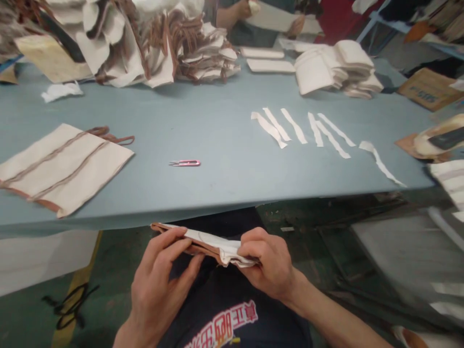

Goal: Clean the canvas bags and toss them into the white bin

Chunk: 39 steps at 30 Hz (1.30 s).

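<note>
A white fabric piece with brown edging (208, 244) is held in front of my body, just below the table's front edge. My left hand (163, 270) grips its left part, fingers on top and thumb beneath. At the piece's right end, my right hand (266, 261) is closed around the bunched white cloth. On the table lie pink-handled thread snips (185, 163), blades pointing left. A cream bag with brown straps (68, 164) rests flat at the left of the table.
Several white strips (299, 126) lie across the right half of the blue-green table (217, 188). Piled fabric pieces (137, 43) stand at the back left, stacked cream pieces (335, 67) at the back right. Another person's hand (235, 13) holds cloth beyond the table.
</note>
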Each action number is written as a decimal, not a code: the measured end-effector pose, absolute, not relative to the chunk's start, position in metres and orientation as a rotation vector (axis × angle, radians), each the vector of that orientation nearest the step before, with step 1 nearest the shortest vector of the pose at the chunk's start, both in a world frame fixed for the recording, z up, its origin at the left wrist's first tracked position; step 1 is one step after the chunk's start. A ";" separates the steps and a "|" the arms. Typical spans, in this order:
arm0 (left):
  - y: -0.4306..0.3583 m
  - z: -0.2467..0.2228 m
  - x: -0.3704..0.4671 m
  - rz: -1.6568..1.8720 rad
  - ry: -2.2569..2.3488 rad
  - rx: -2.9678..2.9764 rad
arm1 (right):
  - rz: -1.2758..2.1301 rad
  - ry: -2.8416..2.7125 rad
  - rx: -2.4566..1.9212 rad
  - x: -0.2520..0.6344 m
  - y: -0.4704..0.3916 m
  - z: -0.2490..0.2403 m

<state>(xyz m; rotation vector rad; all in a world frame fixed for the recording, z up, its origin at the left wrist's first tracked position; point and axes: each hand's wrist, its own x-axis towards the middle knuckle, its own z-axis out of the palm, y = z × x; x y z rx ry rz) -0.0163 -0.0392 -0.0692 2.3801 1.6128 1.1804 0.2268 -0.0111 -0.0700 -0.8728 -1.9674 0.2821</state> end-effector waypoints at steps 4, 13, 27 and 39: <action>-0.041 -0.084 -0.013 1.173 1.657 2.337 | 0.289 -1.974 -0.926 0.223 -0.014 -0.075; -0.037 -0.057 -0.015 0.908 1.364 1.930 | 0.436 -2.085 -0.877 0.209 -0.017 -0.089; -0.032 -0.035 -0.043 0.666 1.359 1.504 | 1.469 -1.782 -0.650 0.190 0.036 -0.056; -0.003 0.026 -0.044 0.664 1.108 1.845 | 1.311 -2.227 -0.321 0.182 0.090 0.002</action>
